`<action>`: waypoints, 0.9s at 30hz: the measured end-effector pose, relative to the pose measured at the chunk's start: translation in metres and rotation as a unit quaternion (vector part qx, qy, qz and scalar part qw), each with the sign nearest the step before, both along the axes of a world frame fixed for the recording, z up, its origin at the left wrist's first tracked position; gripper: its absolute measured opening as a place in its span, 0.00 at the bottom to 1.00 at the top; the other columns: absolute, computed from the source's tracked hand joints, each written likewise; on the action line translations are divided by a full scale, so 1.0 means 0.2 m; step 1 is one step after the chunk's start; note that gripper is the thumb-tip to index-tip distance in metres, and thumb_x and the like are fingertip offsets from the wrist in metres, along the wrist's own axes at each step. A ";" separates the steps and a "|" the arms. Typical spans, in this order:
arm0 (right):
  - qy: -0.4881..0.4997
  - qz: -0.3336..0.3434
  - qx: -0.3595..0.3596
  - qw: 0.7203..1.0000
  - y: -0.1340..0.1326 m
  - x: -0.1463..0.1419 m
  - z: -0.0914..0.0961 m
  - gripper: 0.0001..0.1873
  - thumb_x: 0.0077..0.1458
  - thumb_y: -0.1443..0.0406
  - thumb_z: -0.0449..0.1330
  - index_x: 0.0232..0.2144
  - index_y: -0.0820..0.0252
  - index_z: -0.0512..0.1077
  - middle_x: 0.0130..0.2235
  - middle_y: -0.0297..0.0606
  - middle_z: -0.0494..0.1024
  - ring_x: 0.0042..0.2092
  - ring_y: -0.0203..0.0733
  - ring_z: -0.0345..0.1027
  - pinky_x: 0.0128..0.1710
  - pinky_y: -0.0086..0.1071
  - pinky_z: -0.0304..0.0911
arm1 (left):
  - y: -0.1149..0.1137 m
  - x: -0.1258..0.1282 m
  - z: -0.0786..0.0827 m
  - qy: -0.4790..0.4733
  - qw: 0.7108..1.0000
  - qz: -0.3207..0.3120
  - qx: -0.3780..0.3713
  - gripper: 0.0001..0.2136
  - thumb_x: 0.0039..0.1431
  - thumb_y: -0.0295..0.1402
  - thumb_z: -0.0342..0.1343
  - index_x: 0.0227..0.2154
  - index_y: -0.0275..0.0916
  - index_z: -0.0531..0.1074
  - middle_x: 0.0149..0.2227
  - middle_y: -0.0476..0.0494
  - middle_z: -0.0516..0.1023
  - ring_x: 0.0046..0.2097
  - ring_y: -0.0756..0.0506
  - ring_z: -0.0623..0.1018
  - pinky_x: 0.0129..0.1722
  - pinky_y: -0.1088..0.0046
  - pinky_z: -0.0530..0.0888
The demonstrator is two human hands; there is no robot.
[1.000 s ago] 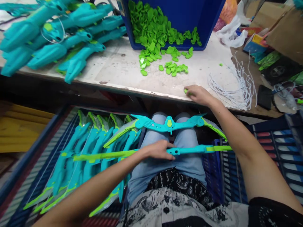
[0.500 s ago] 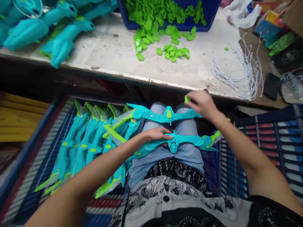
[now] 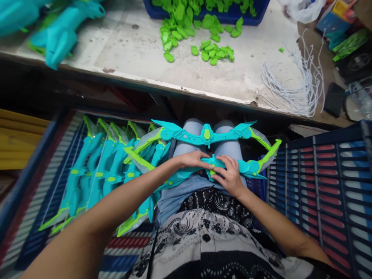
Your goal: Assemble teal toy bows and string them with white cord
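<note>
Across my lap lies a turquoise toy bow [image 3: 247, 167] with lime-green tips. My left hand [image 3: 194, 159] grips it just left of its middle. With the fingers of my right hand [image 3: 231, 175] I hold a small green plastic piece [image 3: 212, 170] against the bow's centre; the fingers partly hide it. Beyond it, over my knees, rests a second turquoise bow [image 3: 186, 136], a green piece showing at its centre. Several more toy bows [image 3: 112, 162] stand in a row to my left.
A white worktop [image 3: 122, 58] crosses ahead, with loose green pieces [image 3: 213, 52] and a blue bin [image 3: 255, 18] of them. White cords [image 3: 299, 85] lie at its right. Turquoise parts [image 3: 64, 33] sit at its left. A dark slatted crate [image 3: 319, 186] stands at my right.
My right hand has come down and left from near the worktop's edge, carrying the green piece to the near bow's centre. My left hand keeps its hold on the bow.
</note>
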State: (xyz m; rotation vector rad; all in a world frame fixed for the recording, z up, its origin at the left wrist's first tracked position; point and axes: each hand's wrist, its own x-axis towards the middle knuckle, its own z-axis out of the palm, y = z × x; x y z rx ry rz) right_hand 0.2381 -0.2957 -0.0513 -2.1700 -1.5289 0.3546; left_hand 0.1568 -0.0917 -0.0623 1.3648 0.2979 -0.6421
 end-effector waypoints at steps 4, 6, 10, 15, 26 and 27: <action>0.062 -0.063 -0.037 0.995 0.02 0.00 -0.01 0.28 0.51 0.52 0.64 0.53 0.52 0.68 0.52 0.44 0.75 0.52 0.54 0.67 0.53 0.51 0.57 | -0.03 0.00 -0.01 -0.030 0.993 -0.018 0.112 0.24 0.42 0.51 0.64 0.33 0.34 0.71 0.26 0.51 0.72 0.24 0.50 0.70 0.24 0.75 0.64; 0.056 -0.059 -0.068 0.994 0.03 -0.01 -0.01 0.36 0.49 0.52 0.65 0.58 0.57 0.63 0.51 0.47 0.75 0.50 0.56 0.67 0.51 0.51 0.58 | -0.05 0.01 -0.02 -0.038 0.990 -0.019 0.134 0.23 0.44 0.51 0.62 0.32 0.34 0.70 0.25 0.51 0.71 0.23 0.50 0.70 0.24 0.75 0.63; -0.005 -0.030 -0.090 0.995 0.02 -0.02 -0.01 0.38 0.50 0.52 0.65 0.60 0.61 0.62 0.48 0.51 0.76 0.48 0.58 0.67 0.48 0.51 0.60 | -0.07 -0.02 0.01 -0.085 0.973 -0.031 0.212 0.21 0.46 0.48 0.61 0.34 0.33 0.71 0.27 0.49 0.73 0.28 0.47 0.72 0.28 0.74 0.65; 0.106 0.086 -0.076 0.988 0.05 0.14 0.18 0.23 0.53 0.52 0.62 0.48 0.56 0.74 0.42 0.42 0.80 0.43 0.50 0.73 0.43 0.42 0.67 | -0.17 -0.16 0.14 -0.152 0.929 -0.037 0.336 0.21 0.54 0.44 0.59 0.48 0.37 0.71 0.40 0.43 0.77 0.41 0.41 0.76 0.39 0.70 0.70; -0.151 -0.134 0.025 0.979 1.21 0.88 0.46 0.17 0.59 0.64 0.54 0.47 0.66 0.74 0.51 0.50 0.73 0.55 0.54 0.61 0.56 0.44 0.56 | -0.33 -0.23 0.02 -0.222 0.793 -0.073 0.563 0.30 0.55 0.33 0.62 0.59 0.58 0.62 0.67 0.35 0.52 0.64 0.28 0.58 0.54 0.45 0.66; -0.157 -0.153 0.017 0.976 1.29 0.90 0.45 0.18 0.59 0.62 0.54 0.47 0.66 0.74 0.52 0.52 0.72 0.55 0.55 0.60 0.55 0.46 0.56 | -0.33 -0.23 0.01 -0.211 0.798 -0.070 0.561 0.32 0.52 0.35 0.64 0.60 0.58 0.61 0.68 0.35 0.50 0.65 0.27 0.57 0.54 0.44 0.66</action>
